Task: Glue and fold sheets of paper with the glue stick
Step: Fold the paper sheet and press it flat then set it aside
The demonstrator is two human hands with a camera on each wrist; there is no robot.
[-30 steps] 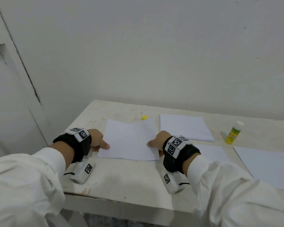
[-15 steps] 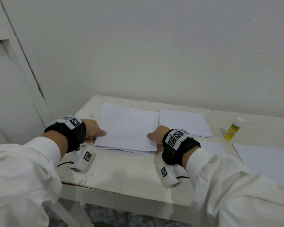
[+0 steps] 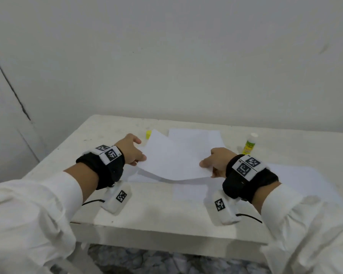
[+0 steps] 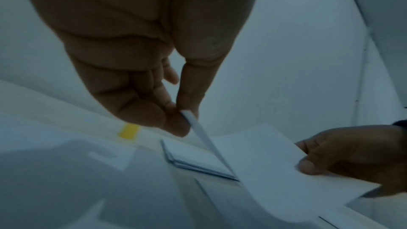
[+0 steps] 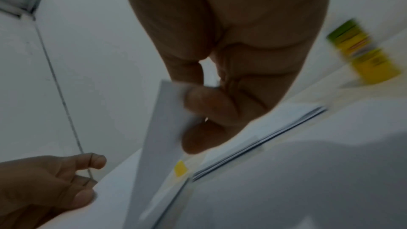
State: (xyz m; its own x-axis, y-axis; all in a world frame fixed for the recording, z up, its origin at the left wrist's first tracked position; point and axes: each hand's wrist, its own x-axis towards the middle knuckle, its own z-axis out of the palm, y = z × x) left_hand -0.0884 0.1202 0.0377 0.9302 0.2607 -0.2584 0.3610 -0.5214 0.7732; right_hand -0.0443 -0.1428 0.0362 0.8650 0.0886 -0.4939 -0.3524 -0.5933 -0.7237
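Note:
A white folded sheet of paper (image 3: 174, 159) hangs above the table, sagging a little between my two hands. My left hand (image 3: 141, 157) pinches its left edge between thumb and fingers, seen close in the left wrist view (image 4: 185, 116). My right hand (image 3: 206, 167) pinches the right edge (image 5: 189, 97). The glue stick (image 3: 249, 144), white-capped with a yellow-green label, stands upright at the back right, apart from both hands. Its yellow cap (image 3: 148, 134) lies at the back behind the held sheet.
A stack of folded sheets (image 3: 196, 135) lies at the back of the white table (image 3: 99, 147). More flat sheets lie under the held paper (image 3: 190, 192) and to the right (image 3: 297, 175). A wall stands close behind the table.
The sheet lay flat on the table between my hands. Both hands have since lifted it off the table and carried it slightly rightward.

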